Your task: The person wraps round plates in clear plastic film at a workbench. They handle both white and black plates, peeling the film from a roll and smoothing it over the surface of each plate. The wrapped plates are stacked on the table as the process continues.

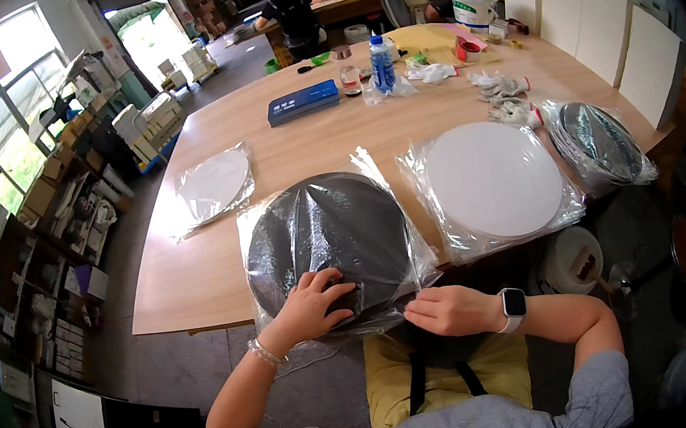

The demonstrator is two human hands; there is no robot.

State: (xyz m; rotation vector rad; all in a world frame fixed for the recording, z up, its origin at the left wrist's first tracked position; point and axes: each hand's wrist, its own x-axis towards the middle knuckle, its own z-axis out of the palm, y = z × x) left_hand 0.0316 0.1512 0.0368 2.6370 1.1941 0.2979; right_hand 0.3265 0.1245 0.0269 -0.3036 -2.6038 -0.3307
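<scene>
A large black disc (324, 234) lies in a clear plastic bag at the table's front edge, right before me. My left hand (308, 307) rests on its near part with the fingers spread over the film. At the bag's near right corner, my right hand (446, 309) is closed in a pinch on the edge of the clear plastic bag (422, 271). The fingertips partly hide the pinched film. To the right sits a white disc (493, 179) in clear plastic. A smaller wrapped white disc (216, 182) is at the left.
Wrapped dark discs (600, 141) lie at the right edge beside work gloves (504, 89). Farther back are a blue box (303, 102), a blue bottle (381, 63), a glass jar (348, 72) and a white bucket (472, 6). White panels (586, 17) border the right. Two people are beyond the table.
</scene>
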